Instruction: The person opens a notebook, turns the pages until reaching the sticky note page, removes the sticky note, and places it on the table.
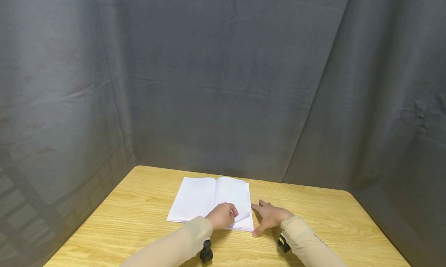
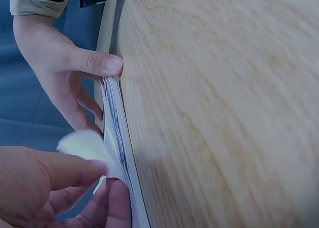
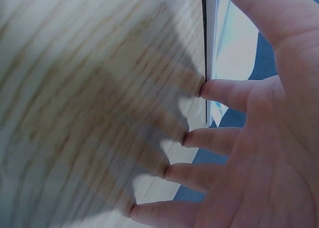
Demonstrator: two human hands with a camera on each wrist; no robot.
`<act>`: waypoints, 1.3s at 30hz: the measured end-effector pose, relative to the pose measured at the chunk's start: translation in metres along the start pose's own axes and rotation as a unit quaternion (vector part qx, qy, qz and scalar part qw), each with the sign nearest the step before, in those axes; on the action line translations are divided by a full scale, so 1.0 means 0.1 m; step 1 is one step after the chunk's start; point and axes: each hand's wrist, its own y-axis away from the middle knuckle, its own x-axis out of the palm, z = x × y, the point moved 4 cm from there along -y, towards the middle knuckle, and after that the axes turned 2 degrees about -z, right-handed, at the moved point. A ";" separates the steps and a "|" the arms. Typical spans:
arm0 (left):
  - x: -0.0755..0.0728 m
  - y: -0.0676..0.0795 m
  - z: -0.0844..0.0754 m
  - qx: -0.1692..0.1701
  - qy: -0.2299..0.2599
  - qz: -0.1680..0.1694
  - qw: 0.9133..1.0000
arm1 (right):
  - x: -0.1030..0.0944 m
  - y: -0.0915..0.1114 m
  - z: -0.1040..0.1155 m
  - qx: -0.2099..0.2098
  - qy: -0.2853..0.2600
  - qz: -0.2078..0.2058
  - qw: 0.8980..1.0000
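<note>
An open notebook (image 1: 195, 195) with white lined pages lies on the wooden table. Over the lower part of its right-hand page, my left hand (image 1: 222, 216) pinches a page whose corner curls up. The left wrist view shows that lifted page (image 2: 92, 147) between thumb and fingers, above the stack of sheets. My right hand (image 1: 271, 214) is spread at the notebook's right edge. Its thumb is by the lower right corner, and its fingertips (image 3: 207, 88) rest on the table, the index finger against the notebook's side.
The wooden table (image 1: 139, 205) has rounded far corners. Grey cloth (image 1: 223, 85) hangs behind it and on both sides. A dark wrist device (image 1: 206, 252) is strapped at the left sleeve, another (image 1: 283, 243) at the right.
</note>
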 end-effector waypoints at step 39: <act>-0.06 0.02 0.06 0.007 0.114 -0.029 0.993 | -0.01 0.00 0.01 0.005 -0.003 0.001 1.000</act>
